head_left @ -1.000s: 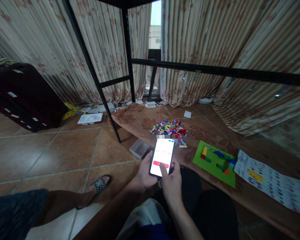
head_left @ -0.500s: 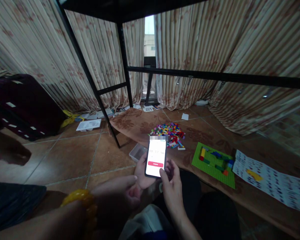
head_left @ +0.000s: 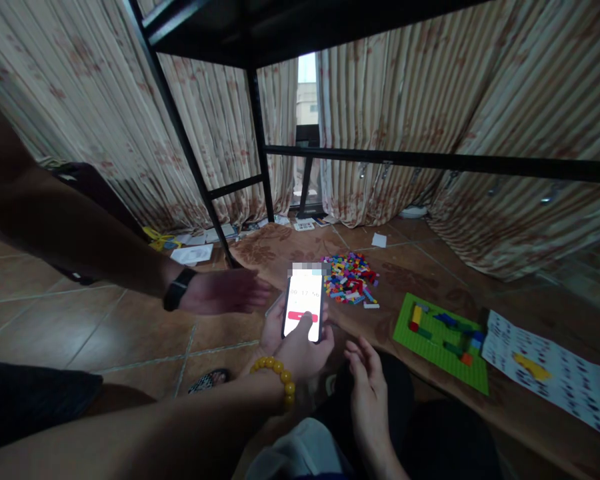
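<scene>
A lit phone [head_left: 295,298] with a timer and a red button lies in my left hand [head_left: 273,331], with the palm under its left side. Another person's hand [head_left: 300,357], wearing a yellow bead bracelet [head_left: 275,365], covers the phone's lower part, thumb on the screen. Much of my left hand is hidden behind it. Lower right of the phone, my right hand [head_left: 370,393] holds nothing, its fingers loosely curled and apart. A further hand [head_left: 227,291] with a black wristband [head_left: 177,290] reaches in from the left, close to the phone.
Mixed toy bricks [head_left: 350,277] are heaped on a brown patterned cloth [head_left: 380,327]. To their right are a green baseplate [head_left: 440,367] with some bricks attached and a printed sheet [head_left: 545,387] with a yellow piece. A black metal frame [head_left: 380,155] stands before curtains.
My right hand has come away from the phone, down and right. The braceleted hand has moved onto the screen. The wristbanded arm has reached in from the left. My view has shifted slightly.
</scene>
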`<state>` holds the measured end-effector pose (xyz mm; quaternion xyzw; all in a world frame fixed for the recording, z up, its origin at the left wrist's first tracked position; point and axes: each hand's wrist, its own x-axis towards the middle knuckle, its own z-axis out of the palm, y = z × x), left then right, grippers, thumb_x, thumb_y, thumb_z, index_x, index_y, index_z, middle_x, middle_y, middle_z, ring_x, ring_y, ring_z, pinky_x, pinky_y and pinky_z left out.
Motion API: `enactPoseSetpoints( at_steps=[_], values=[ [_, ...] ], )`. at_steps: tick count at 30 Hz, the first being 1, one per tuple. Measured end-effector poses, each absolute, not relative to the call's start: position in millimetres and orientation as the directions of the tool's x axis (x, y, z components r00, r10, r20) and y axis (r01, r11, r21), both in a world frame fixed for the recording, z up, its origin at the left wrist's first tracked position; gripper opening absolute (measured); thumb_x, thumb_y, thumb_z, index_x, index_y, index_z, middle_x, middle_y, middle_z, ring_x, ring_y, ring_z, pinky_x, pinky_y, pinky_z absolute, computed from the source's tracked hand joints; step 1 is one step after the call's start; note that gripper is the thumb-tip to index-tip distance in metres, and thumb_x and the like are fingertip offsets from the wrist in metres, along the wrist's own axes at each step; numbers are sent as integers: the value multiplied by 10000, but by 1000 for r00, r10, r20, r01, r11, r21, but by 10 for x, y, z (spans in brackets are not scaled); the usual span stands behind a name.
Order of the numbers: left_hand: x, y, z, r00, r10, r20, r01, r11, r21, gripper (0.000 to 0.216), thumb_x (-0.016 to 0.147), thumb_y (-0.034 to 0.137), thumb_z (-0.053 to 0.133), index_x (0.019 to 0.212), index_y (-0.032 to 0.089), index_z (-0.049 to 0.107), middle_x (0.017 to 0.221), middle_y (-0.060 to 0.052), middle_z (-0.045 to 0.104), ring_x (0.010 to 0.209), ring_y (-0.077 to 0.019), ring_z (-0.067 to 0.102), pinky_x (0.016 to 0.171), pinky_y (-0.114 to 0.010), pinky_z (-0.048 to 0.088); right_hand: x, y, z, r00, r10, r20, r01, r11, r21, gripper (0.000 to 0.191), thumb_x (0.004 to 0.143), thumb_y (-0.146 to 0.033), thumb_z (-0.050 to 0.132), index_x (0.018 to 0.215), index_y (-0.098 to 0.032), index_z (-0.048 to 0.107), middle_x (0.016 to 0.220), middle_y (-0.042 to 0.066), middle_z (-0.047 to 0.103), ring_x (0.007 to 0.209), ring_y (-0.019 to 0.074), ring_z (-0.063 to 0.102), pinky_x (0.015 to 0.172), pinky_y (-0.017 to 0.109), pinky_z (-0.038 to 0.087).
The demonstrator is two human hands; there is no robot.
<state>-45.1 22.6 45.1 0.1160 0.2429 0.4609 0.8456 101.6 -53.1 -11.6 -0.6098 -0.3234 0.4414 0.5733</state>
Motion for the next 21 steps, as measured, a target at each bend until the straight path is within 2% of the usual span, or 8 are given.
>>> enactPoseSetpoints(
  at_steps=[6, 12, 21],
  values=[
    [-518, 301, 486, 406, 852, -329, -739, 519, 430, 488, 851, 287, 505, 1291, 78, 501, 1004, -131, 692, 869, -182, 667, 888, -296, 466, 1052, -537, -184, 392, 903, -174, -103, -145, -984, 614, 801, -577, 509, 1296, -217, 467, 1251, 94, 594, 1149, 239, 554, 998, 395, 370],
    [-537, 350, 452, 434, 864, -253, -734, 503, 456, 510, 861, 321, 495, 1311, 81, 490, 1091, -140, 668, 969, -194, 645, 1000, -326, 392, 1093, -539, -257, 389, 903, -183, -109, -153, -982, 623, 802, -581, 512, 1299, -207, 476, 1220, 99, 617, 1094, 241, 590, 964, 389, 400],
    [-557, 343, 562, 473, 840, -267, -724, 543, 426, 511, 869, 251, 451, 1336, 44, 445, 1065, -129, 675, 959, -170, 649, 963, -275, 407, 1086, -551, -274, 390, 902, -184, -98, -157, -983, 601, 809, -579, 506, 1284, -212, 489, 1191, 85, 636, 1065, 230, 603, 926, 356, 416]
  ],
)
